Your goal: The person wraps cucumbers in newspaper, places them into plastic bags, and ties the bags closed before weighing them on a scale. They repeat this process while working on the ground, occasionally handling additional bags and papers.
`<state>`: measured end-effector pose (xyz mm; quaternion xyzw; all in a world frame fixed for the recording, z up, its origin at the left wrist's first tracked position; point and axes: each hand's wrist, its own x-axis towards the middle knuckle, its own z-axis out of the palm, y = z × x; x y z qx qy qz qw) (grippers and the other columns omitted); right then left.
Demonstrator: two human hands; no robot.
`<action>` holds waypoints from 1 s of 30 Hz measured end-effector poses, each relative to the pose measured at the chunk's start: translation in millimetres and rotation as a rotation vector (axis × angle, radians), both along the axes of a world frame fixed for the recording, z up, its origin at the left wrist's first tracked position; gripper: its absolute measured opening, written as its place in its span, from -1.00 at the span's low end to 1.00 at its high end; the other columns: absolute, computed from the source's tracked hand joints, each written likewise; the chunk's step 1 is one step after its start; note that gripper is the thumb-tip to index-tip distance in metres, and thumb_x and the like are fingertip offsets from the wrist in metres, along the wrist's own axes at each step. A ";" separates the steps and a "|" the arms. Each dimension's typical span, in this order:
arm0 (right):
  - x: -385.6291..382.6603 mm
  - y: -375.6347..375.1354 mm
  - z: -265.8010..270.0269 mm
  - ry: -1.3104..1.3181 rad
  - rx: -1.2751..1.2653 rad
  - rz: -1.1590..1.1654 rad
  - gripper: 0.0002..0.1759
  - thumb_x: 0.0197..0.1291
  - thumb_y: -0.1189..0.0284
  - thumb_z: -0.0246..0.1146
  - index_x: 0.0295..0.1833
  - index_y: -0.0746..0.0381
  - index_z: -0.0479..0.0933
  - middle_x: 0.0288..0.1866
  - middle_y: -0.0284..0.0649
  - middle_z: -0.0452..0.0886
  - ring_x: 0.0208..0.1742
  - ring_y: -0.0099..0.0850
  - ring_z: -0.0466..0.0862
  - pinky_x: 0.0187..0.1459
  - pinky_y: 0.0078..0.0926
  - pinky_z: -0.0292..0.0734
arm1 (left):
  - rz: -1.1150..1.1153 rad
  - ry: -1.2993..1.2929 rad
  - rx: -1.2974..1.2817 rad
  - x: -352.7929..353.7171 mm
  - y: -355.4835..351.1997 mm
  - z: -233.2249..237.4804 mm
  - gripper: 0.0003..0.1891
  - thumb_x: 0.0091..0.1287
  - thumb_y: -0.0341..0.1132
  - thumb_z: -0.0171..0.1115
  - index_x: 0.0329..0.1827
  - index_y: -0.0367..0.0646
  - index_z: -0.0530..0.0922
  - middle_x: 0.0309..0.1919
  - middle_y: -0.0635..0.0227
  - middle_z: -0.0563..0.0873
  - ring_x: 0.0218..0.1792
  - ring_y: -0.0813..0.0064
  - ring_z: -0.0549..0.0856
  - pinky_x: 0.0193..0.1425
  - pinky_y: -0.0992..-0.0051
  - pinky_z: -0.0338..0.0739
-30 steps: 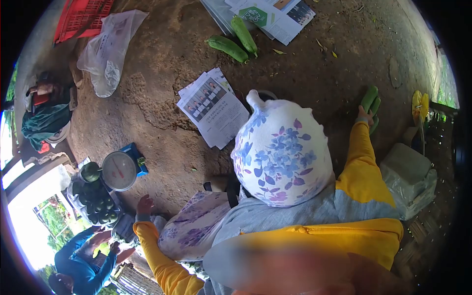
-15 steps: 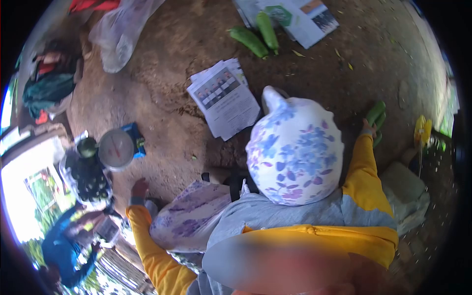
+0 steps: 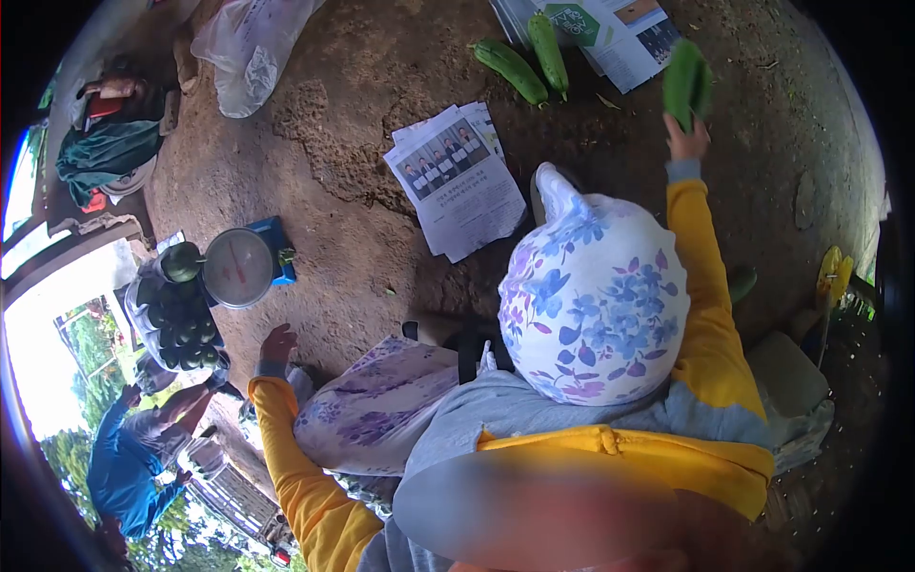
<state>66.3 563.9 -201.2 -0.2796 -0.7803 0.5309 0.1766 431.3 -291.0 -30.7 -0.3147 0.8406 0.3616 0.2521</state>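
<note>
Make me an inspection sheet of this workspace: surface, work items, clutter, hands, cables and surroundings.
Surface: bare, uneven dirt floor.
Work items: held green gourds, likely two; a pair of gourds at the edge of the upper papers; a single gourd beside the right sleeve.
Clutter: loose stack of printed sheets; plastic bag.
Hands: right hand closed on the held gourds; left hand open, nothing seen in it.
Cables: nothing seen.
Surroundings: round dial, apparently a scale; dark round produce beside it; a co-worker in blue near a bright opening.
</note>
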 end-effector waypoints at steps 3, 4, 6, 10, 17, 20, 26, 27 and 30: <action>-60.1 -53.0 -10.1 -0.037 0.424 0.052 -0.27 -0.27 0.05 0.42 0.09 0.10 0.47 0.01 -0.01 0.44 -0.02 -0.15 0.50 -0.11 -0.28 0.49 | 0.064 0.052 0.038 -6.4 19.8 13.4 -0.62 0.18 -0.37 0.20 0.08 -0.21 0.44 -0.31 0.28 0.66 -0.32 0.49 0.65 -0.18 0.51 0.56; -77.8 -71.2 -23.0 0.000 0.640 0.081 -0.25 -0.29 0.00 0.41 0.10 0.07 0.47 0.03 0.04 0.43 0.04 -0.09 0.46 -0.01 -0.24 0.45 | 0.060 0.060 0.039 -13.4 33.7 23.8 -0.62 0.17 -0.36 0.21 0.07 -0.21 0.45 -0.33 0.31 0.66 -0.34 0.50 0.64 -0.19 0.51 0.56; -96.9 -103.3 -29.1 -0.022 0.700 0.131 -0.28 -0.34 -0.12 0.37 0.02 -0.03 0.53 0.15 0.04 0.38 0.22 -0.05 0.32 0.21 -0.23 0.26 | -0.059 0.032 -0.101 -12.1 34.8 26.8 -0.62 0.17 -0.33 0.24 0.06 -0.17 0.46 -0.36 0.35 0.66 -0.35 0.51 0.64 -0.24 0.48 0.55; -92.0 -129.1 -23.6 0.123 0.909 0.319 -0.35 -0.25 -0.10 0.36 0.03 -0.07 0.53 0.22 0.03 0.33 0.23 -0.10 0.35 0.20 -0.24 0.30 | 0.029 0.084 -0.036 -3.5 35.9 21.8 -0.64 0.14 -0.30 0.28 0.01 -0.14 0.50 -0.40 0.36 0.65 -0.40 0.52 0.62 -0.29 0.50 0.54; -38.2 15.5 -17.8 0.283 0.975 0.482 -0.45 0.04 0.02 0.23 0.10 0.09 0.47 0.18 -0.02 0.37 0.23 -0.12 0.32 0.15 -0.19 0.31 | -0.247 0.039 -0.279 -9.5 40.2 10.9 -0.63 0.14 -0.13 0.27 -0.04 -0.10 0.52 -0.40 0.28 0.67 -0.38 0.46 0.64 -0.21 0.45 0.54; -4.1 66.2 -19.7 0.051 0.983 0.419 -0.47 0.04 0.04 0.23 0.09 0.09 0.47 0.16 -0.04 0.38 0.21 -0.14 0.33 0.13 -0.20 0.32 | -0.167 -0.053 -0.244 -20.5 43.5 13.2 -0.59 0.13 -0.10 0.28 0.00 -0.09 0.52 -0.35 0.28 0.68 -0.36 0.46 0.66 -0.20 0.45 0.54; 32.8 89.4 -19.5 -0.302 0.980 0.337 -0.49 0.04 0.06 0.23 0.07 0.09 0.48 0.13 -0.06 0.41 0.16 -0.18 0.37 0.09 -0.22 0.34 | -0.252 -0.070 -0.417 -39.5 37.9 -2.0 -0.39 0.01 0.17 0.20 0.05 -0.02 0.53 -0.20 0.20 0.66 -0.13 0.23 0.61 0.03 0.32 0.46; 34.6 86.7 -19.3 -0.327 0.972 0.334 -0.50 0.04 0.06 0.23 0.06 0.09 0.48 0.12 -0.07 0.41 0.15 -0.18 0.37 0.08 -0.23 0.35 | -0.272 -0.055 -0.424 -43.0 34.9 -4.5 -0.39 0.01 0.18 0.20 0.05 -0.02 0.53 -0.20 0.22 0.66 -0.13 0.25 0.62 0.01 0.32 0.46; 45.2 87.0 -20.2 -0.394 0.943 0.326 -0.51 0.04 0.08 0.23 0.05 0.10 0.49 0.10 -0.08 0.42 0.13 -0.20 0.39 0.06 -0.24 0.36 | -0.288 -0.052 -0.426 -58.4 28.8 -15.9 -0.40 0.03 0.19 0.17 0.04 -0.01 0.53 -0.19 0.24 0.66 -0.14 0.29 0.62 -0.02 0.31 0.47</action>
